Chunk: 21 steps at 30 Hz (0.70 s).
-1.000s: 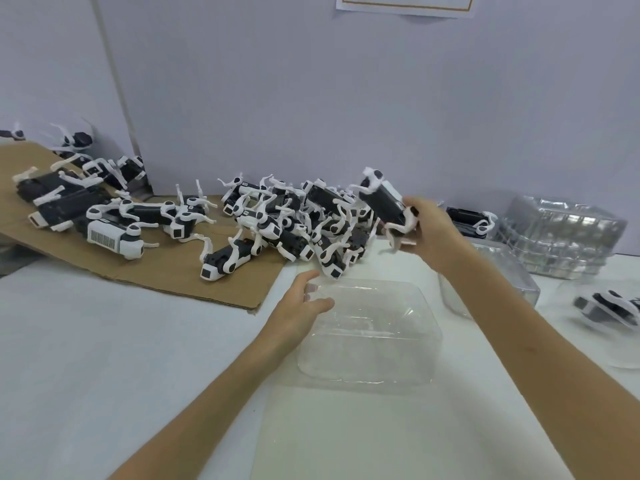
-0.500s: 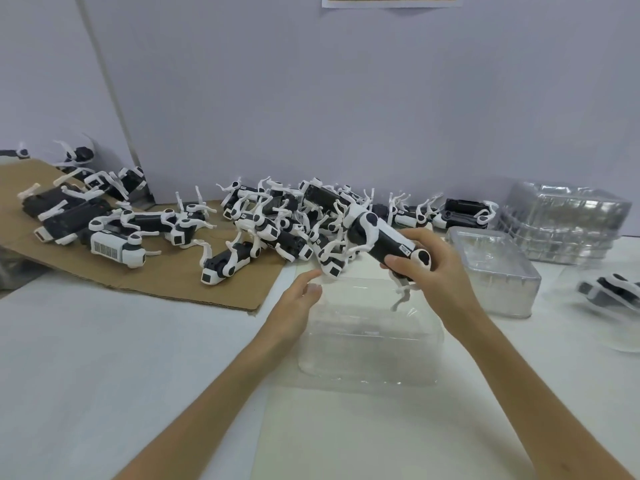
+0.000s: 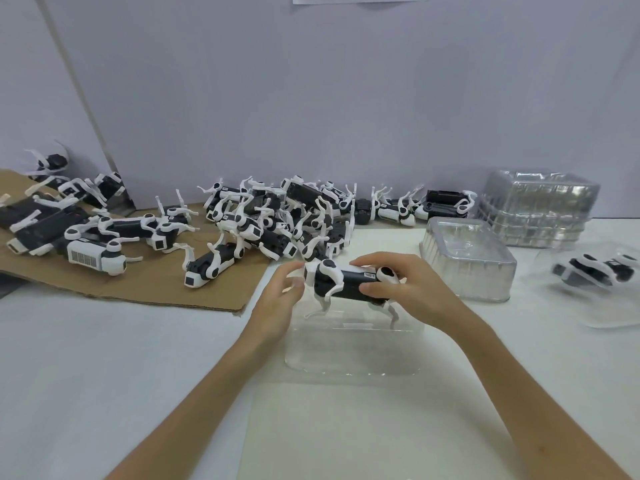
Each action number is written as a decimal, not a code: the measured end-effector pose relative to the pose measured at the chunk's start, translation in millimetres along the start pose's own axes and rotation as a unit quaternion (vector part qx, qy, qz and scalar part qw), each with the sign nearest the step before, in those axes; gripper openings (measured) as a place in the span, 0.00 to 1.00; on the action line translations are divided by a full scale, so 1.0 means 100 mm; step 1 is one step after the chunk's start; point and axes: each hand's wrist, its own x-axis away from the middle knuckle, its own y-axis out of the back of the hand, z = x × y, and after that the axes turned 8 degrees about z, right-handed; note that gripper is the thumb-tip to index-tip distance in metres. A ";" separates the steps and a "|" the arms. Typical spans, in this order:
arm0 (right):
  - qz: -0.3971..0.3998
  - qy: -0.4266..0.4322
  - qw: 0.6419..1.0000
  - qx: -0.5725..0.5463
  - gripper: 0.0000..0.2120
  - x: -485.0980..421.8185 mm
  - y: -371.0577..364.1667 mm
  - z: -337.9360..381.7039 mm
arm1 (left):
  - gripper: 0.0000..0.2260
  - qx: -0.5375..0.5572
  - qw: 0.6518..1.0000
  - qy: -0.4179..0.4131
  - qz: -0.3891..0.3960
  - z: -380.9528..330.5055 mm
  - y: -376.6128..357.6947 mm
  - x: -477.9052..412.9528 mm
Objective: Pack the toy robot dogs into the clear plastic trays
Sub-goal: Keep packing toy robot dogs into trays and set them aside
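A black-and-white toy robot dog (image 3: 341, 284) hangs level just above a clear plastic tray (image 3: 353, 351) at the table's middle, its white legs pointing down toward the tray. My right hand (image 3: 405, 289) grips the dog's rear half, thumb underneath and fingers over the back. My left hand (image 3: 282, 296) holds the dog's head end with curled fingertips. A heap of several more robot dogs (image 3: 277, 216) lies behind, against the wall.
Brown cardboard (image 3: 145, 289) with more dogs (image 3: 93, 251) covers the left. An upturned clear tray (image 3: 467, 258) sits right of my hands, a stack of trays (image 3: 540, 209) behind it. A packed dog in clear plastic (image 3: 595, 271) lies far right.
My right hand brought the dog from the heap down and toward me, over the tray. My left hand left the tray's rim and took the dog's head end.
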 end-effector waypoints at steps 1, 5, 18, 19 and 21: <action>0.003 -0.004 1.000 0.004 0.14 0.00 0.01 0.00 | 0.13 -0.006 1.000 -0.018 -0.005 -0.02 0.00 0.01; 0.020 -0.013 1.000 0.016 0.15 0.02 0.03 0.00 | 0.15 -0.043 0.995 -0.088 -0.017 -0.07 0.00 0.05; 0.016 -0.024 0.999 0.023 0.15 0.04 -0.05 0.02 | 0.20 -0.061 0.995 -0.068 -0.027 -0.07 -0.01 0.04; 0.018 -0.030 0.998 0.057 0.15 0.03 -0.05 0.01 | 0.20 -0.057 0.997 -0.052 -0.024 -0.07 -0.02 0.03; 0.022 -0.035 0.994 0.099 0.15 0.02 -0.07 -0.02 | 0.19 -0.046 0.998 -0.028 -0.019 -0.07 -0.03 0.03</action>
